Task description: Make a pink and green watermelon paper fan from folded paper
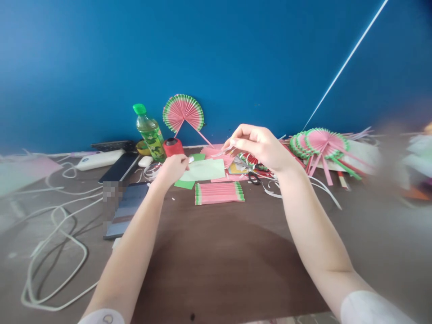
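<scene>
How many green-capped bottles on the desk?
1: the bottle stands at the back of the desk, left of the red object and beyond the left hand. Others may be hidden; the side edges are blurred.

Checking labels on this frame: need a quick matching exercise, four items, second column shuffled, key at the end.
Column 1
1. bottle
2. pleated paper
3. fan beside the bottle
4. right hand

Column 2
A. spread open in front of the blue wall
B. pinching a thin pale strip
C. topped with a green cap
D. lying on the brown table, pink with green ends

Pairs: 1-C, 2-D, 3-A, 4-B
</scene>
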{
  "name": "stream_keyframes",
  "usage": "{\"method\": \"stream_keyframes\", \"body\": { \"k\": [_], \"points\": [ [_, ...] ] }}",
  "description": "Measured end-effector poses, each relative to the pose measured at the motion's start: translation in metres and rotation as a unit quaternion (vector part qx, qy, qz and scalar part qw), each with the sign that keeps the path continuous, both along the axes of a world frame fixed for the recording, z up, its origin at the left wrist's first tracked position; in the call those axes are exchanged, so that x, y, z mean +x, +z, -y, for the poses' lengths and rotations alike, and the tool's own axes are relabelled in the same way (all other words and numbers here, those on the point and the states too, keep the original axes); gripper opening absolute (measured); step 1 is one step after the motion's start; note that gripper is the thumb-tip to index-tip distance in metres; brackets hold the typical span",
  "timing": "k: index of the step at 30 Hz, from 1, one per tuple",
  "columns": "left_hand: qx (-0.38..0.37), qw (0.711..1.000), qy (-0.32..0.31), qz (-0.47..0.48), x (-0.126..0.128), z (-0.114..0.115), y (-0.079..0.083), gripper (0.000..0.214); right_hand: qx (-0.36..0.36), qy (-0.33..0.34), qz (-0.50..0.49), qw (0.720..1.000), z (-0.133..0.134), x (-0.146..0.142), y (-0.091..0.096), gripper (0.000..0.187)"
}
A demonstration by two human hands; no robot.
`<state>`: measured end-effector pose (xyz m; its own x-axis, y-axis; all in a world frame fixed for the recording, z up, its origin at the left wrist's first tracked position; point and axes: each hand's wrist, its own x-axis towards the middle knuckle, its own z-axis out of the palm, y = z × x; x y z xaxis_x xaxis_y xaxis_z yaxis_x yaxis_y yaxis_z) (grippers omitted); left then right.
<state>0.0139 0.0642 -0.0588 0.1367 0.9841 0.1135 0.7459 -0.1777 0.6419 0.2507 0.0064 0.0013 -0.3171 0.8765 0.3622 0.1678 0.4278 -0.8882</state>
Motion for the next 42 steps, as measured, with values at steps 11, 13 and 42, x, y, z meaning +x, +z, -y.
{"method": "stream_keyframes", "body": {
  "k": [11, 13, 42],
  "points": [
    [-0.027, 0.965, -0.169, -0.199, 0.025, 0.016, -0.007, 0.041, -0.006, -0.019, -0.023, 1.0, -0.001, 0.001, -0.001, 0.015],
    [-0.098, 0.939, -0.268, -0.192, 0.036, 0.023, -0.011, 0.069, -0.003, -0.021, -0.028, 0.999, -0.002, 0.001, -0.002, 0.016],
    [-0.299, 0.765, -0.252, 0.511, 0.051, 0.03, -0.005, 0.002, -0.078, 0.181, -0.105, 0.975, -0.007, 0.001, -0.007, 0.022]
  ]
}}
